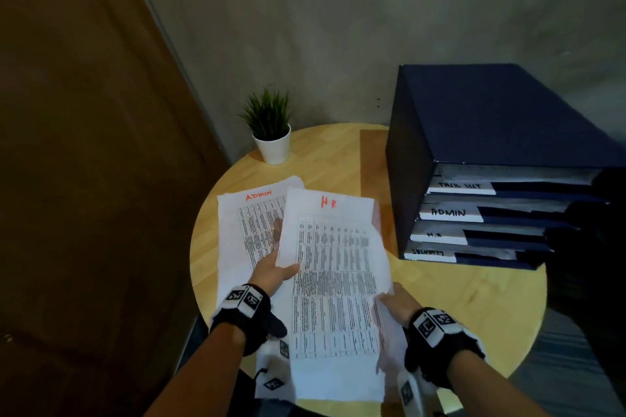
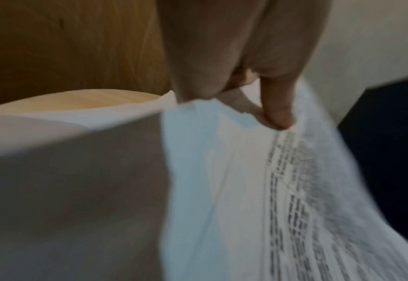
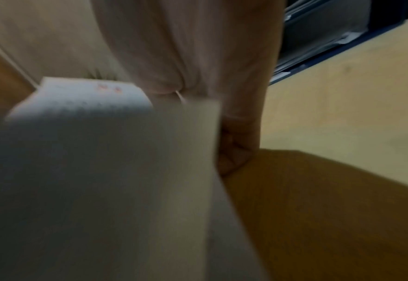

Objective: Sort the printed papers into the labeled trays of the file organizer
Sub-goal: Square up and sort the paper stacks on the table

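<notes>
White printed paper headed "HR" (image 1: 333, 267) in red is what you hold between your hands, lifted off the round wooden counter (image 1: 450, 294). Your left hand (image 1: 272, 272) pinches its left edge: the thumb lies on top of the sheet, and in the left wrist view the fingers (image 2: 276, 106) curl under the paper's edge (image 2: 246, 171). Your right hand (image 1: 394, 303) grips the right edge lower down, thumb over the top face; the right wrist view shows the sheet (image 3: 89, 152) running across the palm with curled fingers (image 3: 236, 152) behind it, though that picture is blurred.

Just beyond and beneath your left hand a second sheet headed "ADMIN" (image 1: 250, 223) lies flat on the counter, partly covered by the one you hold. More paper edges show under the held sheet near your right hand, but you cannot tell how many.

Ahead of your right hand and off to its outer side stands the dark blue file organizer (image 1: 474, 152), its trays stacked and facing you. The white labels read, from the top down, a blurred one that looks like "TASK LIST" (image 1: 459, 185), then "ADMIN" (image 1: 447, 212), "HR" (image 1: 434, 235) and "SECURITY" (image 1: 427, 252).

Well beyond your left hand, at the far edge of the counter, sits a small green plant in a white pot (image 1: 272, 142).
</notes>
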A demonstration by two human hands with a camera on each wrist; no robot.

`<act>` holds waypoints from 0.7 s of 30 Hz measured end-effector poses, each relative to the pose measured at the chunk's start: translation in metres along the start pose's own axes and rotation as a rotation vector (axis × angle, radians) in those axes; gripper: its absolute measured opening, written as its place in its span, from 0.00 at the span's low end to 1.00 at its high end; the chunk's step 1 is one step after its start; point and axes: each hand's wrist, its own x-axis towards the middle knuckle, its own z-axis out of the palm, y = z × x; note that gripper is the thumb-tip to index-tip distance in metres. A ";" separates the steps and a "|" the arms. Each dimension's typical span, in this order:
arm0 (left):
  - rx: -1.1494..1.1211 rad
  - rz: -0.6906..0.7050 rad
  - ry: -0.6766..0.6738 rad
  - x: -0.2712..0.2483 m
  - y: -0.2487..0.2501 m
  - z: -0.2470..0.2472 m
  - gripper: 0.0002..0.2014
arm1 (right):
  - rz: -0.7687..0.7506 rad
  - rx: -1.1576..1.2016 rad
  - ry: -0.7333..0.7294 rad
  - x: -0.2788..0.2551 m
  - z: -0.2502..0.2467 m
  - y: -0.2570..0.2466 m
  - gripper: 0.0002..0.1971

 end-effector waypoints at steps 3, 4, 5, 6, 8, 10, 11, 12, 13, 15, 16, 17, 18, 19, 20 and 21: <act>-0.166 0.035 -0.113 -0.014 0.017 -0.006 0.23 | -0.084 0.124 0.053 -0.015 -0.011 0.003 0.11; -0.208 0.045 -0.157 -0.019 0.023 -0.008 0.22 | -0.109 0.178 0.068 -0.024 -0.015 0.000 0.14; -0.251 0.050 -0.198 -0.024 0.029 -0.011 0.21 | -0.137 0.246 0.084 -0.031 -0.019 -0.003 0.18; -0.303 0.059 -0.221 -0.028 0.034 -0.014 0.20 | -0.179 0.302 0.104 -0.037 -0.023 -0.007 0.20; -0.418 0.073 -0.220 -0.040 0.044 -0.022 0.16 | -0.233 0.394 0.128 -0.044 -0.030 -0.017 0.24; -0.485 0.112 -0.222 -0.049 0.053 -0.027 0.24 | -0.241 0.465 0.123 -0.050 -0.033 -0.030 0.20; -0.518 0.134 -0.241 -0.053 0.057 -0.029 0.32 | -0.232 0.475 0.118 -0.057 -0.033 -0.039 0.15; -0.555 0.154 -0.248 -0.058 0.062 -0.031 0.36 | -0.231 0.477 0.115 -0.060 -0.033 -0.045 0.11; -0.592 0.170 -0.237 -0.063 0.065 -0.032 0.36 | -0.239 0.474 0.114 -0.064 -0.033 -0.050 0.09; -0.657 0.197 -0.252 -0.072 0.068 -0.038 0.37 | -0.276 0.495 0.100 -0.075 -0.035 -0.058 0.09; -0.688 0.215 -0.278 -0.074 0.068 -0.040 0.40 | -0.304 0.527 0.096 -0.082 -0.037 -0.061 0.09; -0.714 0.236 -0.319 -0.077 0.068 -0.042 0.43 | -0.327 0.563 0.082 -0.089 -0.039 -0.064 0.10; -0.740 0.254 -0.355 -0.079 0.067 -0.045 0.45 | -0.361 0.599 0.062 -0.096 -0.042 -0.065 0.14; -0.758 0.266 -0.382 -0.081 0.065 -0.048 0.46 | -0.394 0.611 0.038 -0.104 -0.043 -0.067 0.20; -0.772 0.268 -0.389 -0.081 0.063 -0.051 0.48 | -0.418 0.605 0.025 -0.110 -0.044 -0.068 0.25; -0.791 0.264 -0.384 -0.082 0.062 -0.053 0.50 | -0.418 0.580 0.010 -0.118 -0.043 -0.069 0.30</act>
